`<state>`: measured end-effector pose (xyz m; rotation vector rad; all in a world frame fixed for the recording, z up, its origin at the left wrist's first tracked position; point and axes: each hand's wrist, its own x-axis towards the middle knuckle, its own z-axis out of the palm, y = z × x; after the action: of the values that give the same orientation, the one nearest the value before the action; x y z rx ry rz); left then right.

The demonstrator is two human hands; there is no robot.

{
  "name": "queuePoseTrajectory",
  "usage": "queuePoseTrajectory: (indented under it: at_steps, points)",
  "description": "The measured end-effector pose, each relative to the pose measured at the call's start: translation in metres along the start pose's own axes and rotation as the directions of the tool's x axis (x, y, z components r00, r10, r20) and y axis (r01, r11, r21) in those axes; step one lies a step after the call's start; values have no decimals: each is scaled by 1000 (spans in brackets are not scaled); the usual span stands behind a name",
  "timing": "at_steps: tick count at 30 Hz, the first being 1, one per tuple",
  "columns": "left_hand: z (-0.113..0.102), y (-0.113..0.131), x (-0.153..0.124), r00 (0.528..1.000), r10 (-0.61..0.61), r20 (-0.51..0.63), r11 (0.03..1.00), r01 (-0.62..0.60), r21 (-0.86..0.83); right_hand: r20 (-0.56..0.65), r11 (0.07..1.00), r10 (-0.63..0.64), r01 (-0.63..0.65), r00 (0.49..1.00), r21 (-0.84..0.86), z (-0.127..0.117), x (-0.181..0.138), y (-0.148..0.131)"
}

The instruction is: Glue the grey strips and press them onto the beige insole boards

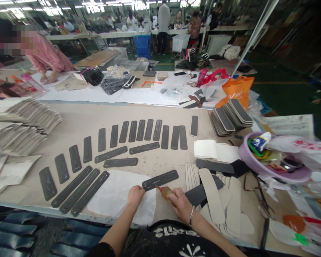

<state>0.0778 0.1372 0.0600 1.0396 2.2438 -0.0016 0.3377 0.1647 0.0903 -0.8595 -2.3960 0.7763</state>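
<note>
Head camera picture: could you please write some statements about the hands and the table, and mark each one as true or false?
1. The left hand touches the left end of a dark strip. True.
2. The right hand holds a pair of scissors. False: the right hand holds a small bottle with a red tip.
3. A bracelet is on the right wrist. True.
4. The orange bag lies between the two hands. False: the orange bag is farther away, beyond the purple basin.
5. Some things are inside the purple basin. True.
</note>
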Motion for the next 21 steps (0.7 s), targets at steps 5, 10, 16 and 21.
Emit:
queuePoseTrajectory:
  at_steps: [5,10,16,21]
  points:
    - [-2,0,0,1000,-4,20,1000,4,-24,-55,998,41,-43,998,-39,-10,-5,14]
    - [-2,-1,2,999,-13,30,998,14,-56,-201,981,159,-178,967,-78,-36,-25,41]
    - [0,-2,4,999,-19,43,995,23,-92,-259,974,174,-205,950,-95,-46,-19,57]
    - [-1,-1,2,998,-30,51,994,35,-104,-248,973,178,-208,952,-103,-43,-15,57]
